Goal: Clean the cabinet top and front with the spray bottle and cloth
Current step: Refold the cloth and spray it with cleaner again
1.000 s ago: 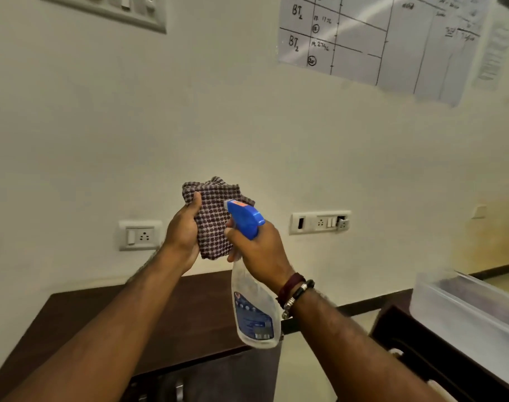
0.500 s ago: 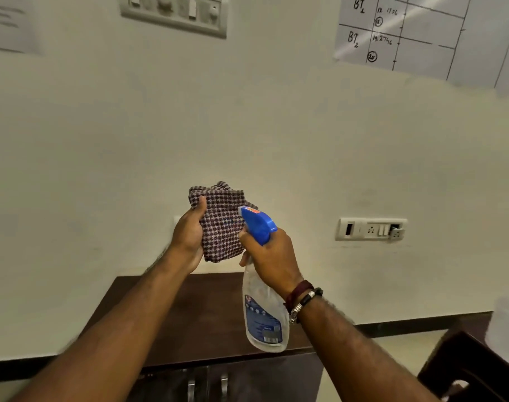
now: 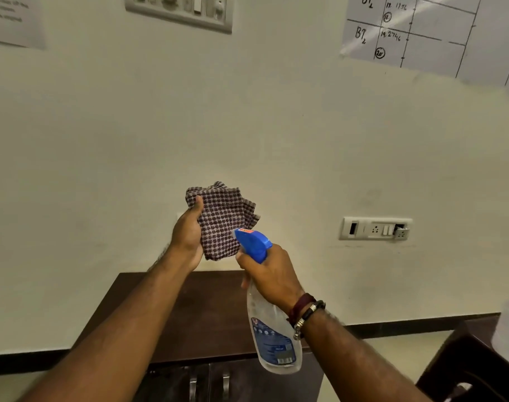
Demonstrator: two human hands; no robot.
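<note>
- Above the dark brown wooden cabinet (image 3: 206,311), both hands are raised in front of the cream-coloured wall (image 3: 247,126).
- A bunched checked cloth in brown and white (image 3: 221,220) is gripped by the left hand (image 3: 189,236); the thumb is pressed against its upper left corner, and the remaining fingers are hidden behind the fabric.
- A clear plastic spray bottle with a blue trigger head and a blue label (image 3: 272,338) is held by the right hand (image 3: 272,274), whose fingers are curled round the neck just under the head.
- The blue nozzle is pointed up and to the left, at the cloth, and its tip is seen just in front of the lower right part of the fabric; whether the two touch cannot be told.
- The bottle's body is tilted, hanging down to the right over the cabinet's front edge.
- A dark red band and a beaded bracelet (image 3: 305,311) are worn on the right wrist.
- Two cabinet doors with metal handles (image 3: 209,385) are seen below the top, at the lower edge of the view.
- A white socket and switch plate (image 3: 375,228) is mounted on the wall to the right of the hands.
- A larger white switch panel (image 3: 180,10) is fixed higher up, and a white hand-ruled chart (image 3: 435,33) is stuck at the upper right.
- A printed paper sheet (image 3: 12,21) is seen at the upper left.
</note>
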